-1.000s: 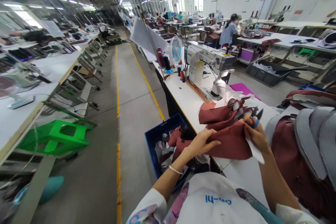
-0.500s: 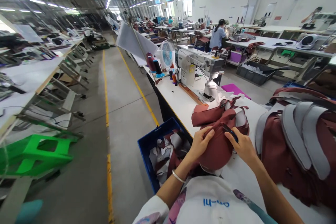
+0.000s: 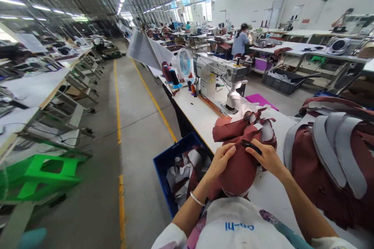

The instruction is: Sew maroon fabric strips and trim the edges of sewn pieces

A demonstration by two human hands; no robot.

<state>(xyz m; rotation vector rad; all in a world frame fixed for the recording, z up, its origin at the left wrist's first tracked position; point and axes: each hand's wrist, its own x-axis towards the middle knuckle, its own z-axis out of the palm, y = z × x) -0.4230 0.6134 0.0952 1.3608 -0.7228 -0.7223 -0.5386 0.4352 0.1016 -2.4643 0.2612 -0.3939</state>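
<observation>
A maroon fabric piece (image 3: 238, 173) with a rounded lower end lies over the near edge of the white table, close to my body. My left hand (image 3: 221, 160) pinches its upper left edge between thumb and fingers. In my right hand (image 3: 269, 157) are black thread snips (image 3: 251, 147), their tip pointing left at the fabric near my left fingertips. Beyond both hands sits a crumpled heap of maroon pieces (image 3: 228, 129) with pale backing. Whether the snips' blades touch a thread is too small to tell.
A sewing machine (image 3: 216, 72) stands beyond the heap, beside thread cones (image 3: 174, 78) and a small fan (image 3: 184, 63). Left below the table is a blue crate (image 3: 163, 183) of scraps. On the right, maroon and grey pieces (image 3: 330, 155) are piled high. A co-worker (image 3: 240, 42) sits farther off.
The snips and my right hand have shifted slightly left, closer to my left hand. My left hand still grips the fabric, a little lower.
</observation>
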